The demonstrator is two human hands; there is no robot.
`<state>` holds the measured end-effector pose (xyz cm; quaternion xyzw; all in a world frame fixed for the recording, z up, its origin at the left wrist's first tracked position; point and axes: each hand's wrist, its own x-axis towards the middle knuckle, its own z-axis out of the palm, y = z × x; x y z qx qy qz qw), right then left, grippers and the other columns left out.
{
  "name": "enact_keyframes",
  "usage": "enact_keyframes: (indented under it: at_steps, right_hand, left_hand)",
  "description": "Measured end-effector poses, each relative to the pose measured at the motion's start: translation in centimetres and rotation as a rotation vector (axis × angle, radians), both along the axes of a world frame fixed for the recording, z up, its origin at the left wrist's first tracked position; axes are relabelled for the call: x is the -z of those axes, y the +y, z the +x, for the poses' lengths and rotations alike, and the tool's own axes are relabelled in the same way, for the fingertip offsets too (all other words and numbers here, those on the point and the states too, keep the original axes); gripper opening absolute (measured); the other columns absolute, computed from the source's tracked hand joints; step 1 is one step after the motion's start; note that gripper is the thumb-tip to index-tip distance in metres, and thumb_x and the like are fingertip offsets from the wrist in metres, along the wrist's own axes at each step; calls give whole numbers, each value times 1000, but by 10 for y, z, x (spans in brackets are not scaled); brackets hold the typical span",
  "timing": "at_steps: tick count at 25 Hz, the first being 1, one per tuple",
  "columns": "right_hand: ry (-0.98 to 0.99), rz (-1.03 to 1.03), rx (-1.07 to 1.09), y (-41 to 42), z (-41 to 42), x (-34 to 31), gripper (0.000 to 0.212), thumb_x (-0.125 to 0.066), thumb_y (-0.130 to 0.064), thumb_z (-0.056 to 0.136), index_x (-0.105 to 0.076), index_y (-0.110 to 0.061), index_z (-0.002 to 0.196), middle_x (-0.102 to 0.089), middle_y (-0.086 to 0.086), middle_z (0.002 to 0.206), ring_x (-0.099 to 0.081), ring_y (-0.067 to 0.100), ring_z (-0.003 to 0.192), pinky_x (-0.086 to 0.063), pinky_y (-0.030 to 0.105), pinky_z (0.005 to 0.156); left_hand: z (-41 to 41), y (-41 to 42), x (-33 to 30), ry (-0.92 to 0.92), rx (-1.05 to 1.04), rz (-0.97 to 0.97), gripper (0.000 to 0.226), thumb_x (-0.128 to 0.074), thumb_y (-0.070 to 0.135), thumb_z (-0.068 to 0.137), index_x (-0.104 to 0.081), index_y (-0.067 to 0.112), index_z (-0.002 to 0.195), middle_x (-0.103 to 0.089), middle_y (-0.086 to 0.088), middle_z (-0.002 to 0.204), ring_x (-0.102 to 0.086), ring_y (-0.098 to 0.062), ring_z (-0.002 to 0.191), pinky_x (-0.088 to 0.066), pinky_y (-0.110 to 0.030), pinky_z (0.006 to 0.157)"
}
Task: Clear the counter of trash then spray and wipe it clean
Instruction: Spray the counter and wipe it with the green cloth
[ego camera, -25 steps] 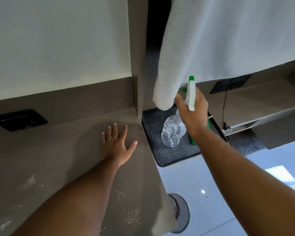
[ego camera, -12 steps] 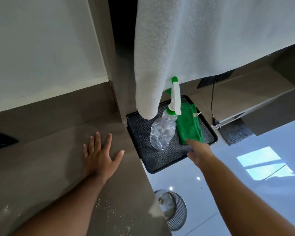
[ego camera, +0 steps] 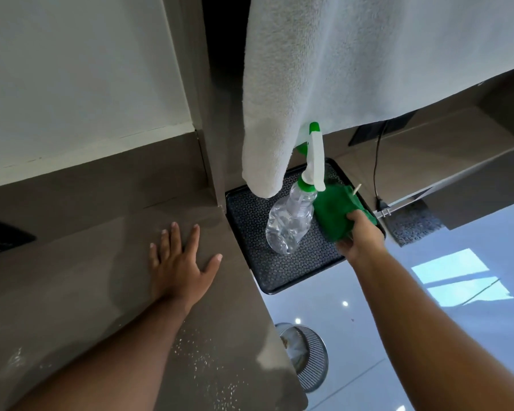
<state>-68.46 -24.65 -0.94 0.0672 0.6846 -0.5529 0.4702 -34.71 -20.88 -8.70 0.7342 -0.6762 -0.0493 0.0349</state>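
Green cloth [ego camera: 336, 212] pinched in right hand [ego camera: 361, 237] beside spray bottle [ego camera: 291, 223]; left hand [ego camera: 180, 262] spread flat on counter [ego camera: 72, 277].

One spray bottle [ego camera: 291, 221], one green cloth [ego camera: 336, 212], one tray [ego camera: 267, 271], one towel [ego camera: 339, 69], perhaps one bin [ego camera: 309, 357].

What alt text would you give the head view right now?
The right hand grips a green cloth on a black textured tray, beside a clear spray bottle. The left hand rests flat on the brown counter.
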Motion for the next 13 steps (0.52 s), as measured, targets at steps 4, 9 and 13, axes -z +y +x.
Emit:
enact_keyframes:
  at_steps: [4,9,13]
  right_hand:
    - [23,-86,-43,72,41,-60,9,-64,-10,83,-56,-12,86,-62,8,83,-67,17,65,-56,30,50]
    - [-173,-221,-332,123,113,-109,10,-59,-10,89,-62,-5,97,-71,11,80,-72,18,66,-57,31,53]
    - [-382,-272,-416,140,171,-95,21,-52,-9,95,-61,-2,112,-75,17,97,-74,26,83,-61,36,61]
  left_hand:
    - [0,1,-5,31,5,12,82,-30,76,81,-22,35,152,-14,-13,162,-10,-31,149,-6,-52,119]
    - [4,3,-12,48,34,89,81,-25,75,82,-16,35,152,-8,-12,163,-6,-30,150,-1,-50,119]
    - [41,3,-28,205,165,187,70,-42,50,93,-16,28,154,-4,-6,164,-4,-24,151,-3,-40,121]
